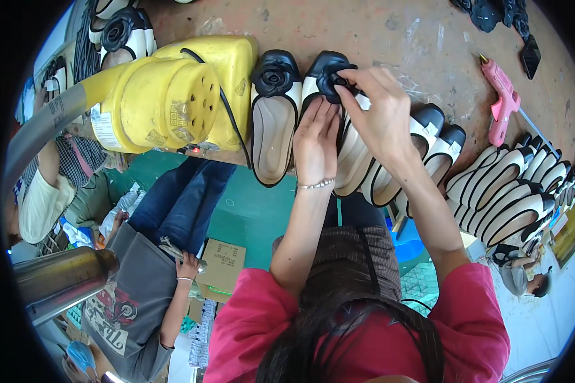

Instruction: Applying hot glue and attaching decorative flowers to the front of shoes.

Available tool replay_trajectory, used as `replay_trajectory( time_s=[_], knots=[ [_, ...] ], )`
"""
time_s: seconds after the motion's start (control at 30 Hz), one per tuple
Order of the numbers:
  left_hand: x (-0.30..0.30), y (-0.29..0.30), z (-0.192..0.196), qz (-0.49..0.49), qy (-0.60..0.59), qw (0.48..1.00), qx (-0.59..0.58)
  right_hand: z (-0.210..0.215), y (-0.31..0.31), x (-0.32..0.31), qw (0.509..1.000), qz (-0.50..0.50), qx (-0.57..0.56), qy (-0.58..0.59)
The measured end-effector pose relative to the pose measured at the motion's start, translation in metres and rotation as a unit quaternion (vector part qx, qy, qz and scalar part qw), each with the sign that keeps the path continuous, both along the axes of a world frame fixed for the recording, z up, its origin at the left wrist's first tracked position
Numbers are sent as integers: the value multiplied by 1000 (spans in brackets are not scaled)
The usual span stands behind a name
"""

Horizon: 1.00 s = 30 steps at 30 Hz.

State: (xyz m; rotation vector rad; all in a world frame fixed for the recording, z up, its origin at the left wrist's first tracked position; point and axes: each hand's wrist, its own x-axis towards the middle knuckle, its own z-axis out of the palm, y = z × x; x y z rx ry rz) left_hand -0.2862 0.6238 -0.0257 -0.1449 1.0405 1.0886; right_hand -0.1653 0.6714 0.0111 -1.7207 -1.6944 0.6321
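Note:
A black-and-cream slip-on shoe (pixel 309 87) lies on the table's near edge, its toe pointing away from me. My left hand (pixel 314 150) reaches into its opening, fingers together under the toe and fingertips hidden. Over the toe, my right hand (pixel 383 115) pinches the black flower ornament (pixel 328 82) between thumb and fingers. Just left stands a matching shoe (pixel 273 137) with a black rose on its toe. Several more cream shoes (pixel 353 165) line the edge to the right, partly covered by my right hand and forearm.
A yellow blower machine (pixel 166 105) with a grey hose takes up the table's left side. At right lie a pink glue gun (pixel 501 96) and a stack of cream shoes (pixel 498 195). Black flowers (pixel 485 16) sit at the far right. Another person (pixel 134 287) is at the left.

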Motion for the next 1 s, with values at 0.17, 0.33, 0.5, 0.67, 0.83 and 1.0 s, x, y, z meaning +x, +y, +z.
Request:
replay_trajectory(
  time_s=[0.17, 0.33, 0.5, 0.67, 0.83, 1.0],
  knots=[
    [10, 12, -23, 61, -52, 996, 30, -19, 2, -10, 999, -5, -10, -33],
    [21, 19, -28, 59, -36, 997, -19, -33, -1, -8, 999, 4, 30, -17],
    [19, 17, -30, 13, 52, 999, -2, -20, 12, 20, 999, 29, -23, 12],
    [10, 14, -24, 19, 13, 999, 24, -29, 83, 148, 952, -209, -77, -211],
    [12, -3, -3, -15, 60, 998, 3, -75, 121, 231, 929, -148, 94, -327],
    [3, -11, 48, -116, 68, 990, 37, -4, 62, 148, 987, -17, 131, -94]
  ],
)
